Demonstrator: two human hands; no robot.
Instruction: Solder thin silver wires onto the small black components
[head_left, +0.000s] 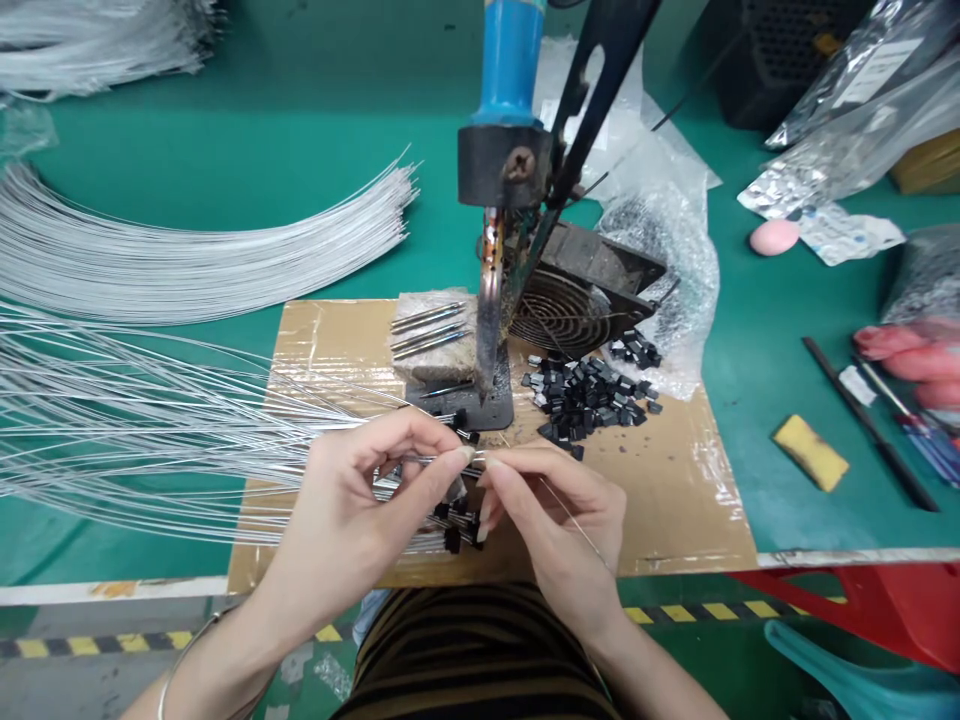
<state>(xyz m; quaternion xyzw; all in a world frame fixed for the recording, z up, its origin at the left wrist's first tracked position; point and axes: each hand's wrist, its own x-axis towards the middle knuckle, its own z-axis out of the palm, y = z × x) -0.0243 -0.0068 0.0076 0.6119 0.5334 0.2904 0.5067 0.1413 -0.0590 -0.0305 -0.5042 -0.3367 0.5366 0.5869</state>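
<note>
My left hand point(375, 490) is closed, thumb and forefinger pinching a thin silvery wire near its end. My right hand point(562, 510) meets it fingertip to fingertip, pinching at the small gap between them; a fine wire point(574, 520) runs out across its palm. The tiny piece between the fingertips is too small to name. Under the hands lie several grey wires with black connector ends point(457, 530), partly hidden. Just above the fingertips hangs a blue-handled soldering iron point(489, 300) on a black bracket, its tip pointing down.
Loose black connectors point(592, 395) are heaped on the cardboard point(675, 500) beside a black fan point(577, 290). Thin metal rods rest on a block point(431, 360). A bundle of grey wires point(225, 265) lies left. A yellow sponge point(811, 453) sits right.
</note>
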